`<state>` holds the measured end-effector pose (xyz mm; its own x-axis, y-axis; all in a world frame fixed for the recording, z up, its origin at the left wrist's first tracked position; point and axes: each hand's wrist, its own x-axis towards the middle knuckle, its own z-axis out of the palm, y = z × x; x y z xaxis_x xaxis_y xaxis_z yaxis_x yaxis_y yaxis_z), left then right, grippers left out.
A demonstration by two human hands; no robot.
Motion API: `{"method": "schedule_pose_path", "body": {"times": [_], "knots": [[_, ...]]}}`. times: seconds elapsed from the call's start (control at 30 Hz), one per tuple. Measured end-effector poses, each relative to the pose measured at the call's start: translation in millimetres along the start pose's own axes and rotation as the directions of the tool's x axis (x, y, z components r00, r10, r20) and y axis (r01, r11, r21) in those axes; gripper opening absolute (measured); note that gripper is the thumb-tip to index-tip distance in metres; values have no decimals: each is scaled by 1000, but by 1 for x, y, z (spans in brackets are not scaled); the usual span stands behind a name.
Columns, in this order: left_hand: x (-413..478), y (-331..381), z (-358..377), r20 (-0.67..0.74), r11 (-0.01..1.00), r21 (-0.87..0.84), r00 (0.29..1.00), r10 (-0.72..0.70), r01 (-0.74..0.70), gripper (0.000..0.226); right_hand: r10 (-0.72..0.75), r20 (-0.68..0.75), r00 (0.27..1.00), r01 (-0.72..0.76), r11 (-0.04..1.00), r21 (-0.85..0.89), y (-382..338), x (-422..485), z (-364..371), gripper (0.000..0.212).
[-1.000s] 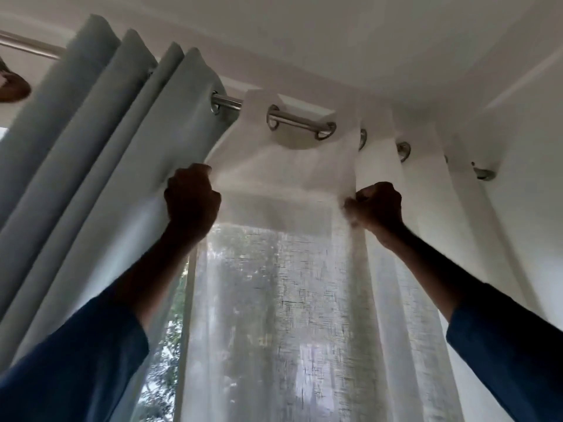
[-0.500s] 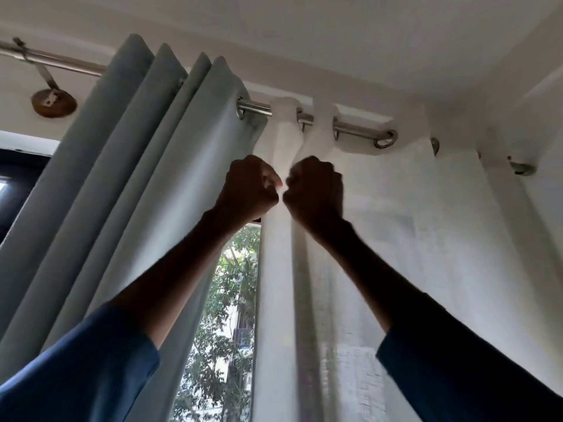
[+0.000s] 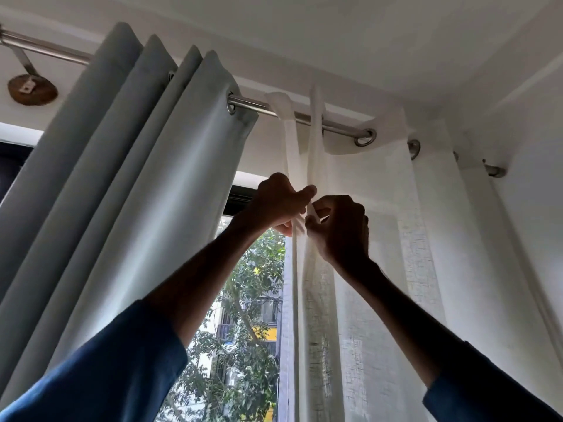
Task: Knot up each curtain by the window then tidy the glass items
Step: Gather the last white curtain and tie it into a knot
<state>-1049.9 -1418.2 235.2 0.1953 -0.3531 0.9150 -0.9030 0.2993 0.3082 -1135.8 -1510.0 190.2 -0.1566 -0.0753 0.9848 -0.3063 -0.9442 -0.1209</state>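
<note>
sheer white curtain (image 3: pixel 380 269) is what i'm working. it hangs by its eyelets (image 3: pixel 365 137) on the steel curtain rod (image 3: pixel 253 104) at the right side of the window (image 3: pixel 243 300), with the heavier grey-blue curtain (image 3: pixel 137 178) bunched on the same rod to its left.

a second ago my hands were well apart, holding the top panel spread flat between them. half a second ago they had come together as fists. now they sit touching, a little lower under the rod, and the first two folds are squeezed into narrow strips that rise from my grip to the rod. my left hand (image 3: pixel 280 205) is curled round the gathered leading folds, thumb lying across toward the other hand. my right hand (image 3: pixel 341 226) is curled too, pinching a turned-over bit of the hem between thumb and fingertips. the leading edge has drawn back rightward, so more glass, trees and a building show between the two curtains.

i read this as gathering, not knotting yet: only the front folds are collected, and the panels further right hang wide. they need pulling in before the length can be tied. the grey-blue curtain looks unknotted as far as i can see, and no glass items are in view.
</note>
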Motion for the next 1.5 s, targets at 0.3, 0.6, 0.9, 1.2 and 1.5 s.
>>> {"method": "schedule_pose_path", "body": {"times": [0.3,0.6,0.9,1.2,1.5], "knots": [[6,-5,28,-53,998,58,998,-18,21,15,-174,108,979,185,977,-107,23,-19,-26,15],[4,-32,30,-128,980,187,987,94,-69,23,153,-110,982,-178,946,-271,110,4,-70,54],[-26,-32,44,-138,944,140,938,318,-300,79,348,-48,936,-351,917,-188,132,20,-57,60],[-29,-51,39,66,937,196,958,281,-288,34,104,-62,993,-117,950,-290,92,24,-58,25],[-22,-63,28,-6,931,213,953,303,-295,16,-260,49,964,265,936,-234,-4,17,-7,20]]}}
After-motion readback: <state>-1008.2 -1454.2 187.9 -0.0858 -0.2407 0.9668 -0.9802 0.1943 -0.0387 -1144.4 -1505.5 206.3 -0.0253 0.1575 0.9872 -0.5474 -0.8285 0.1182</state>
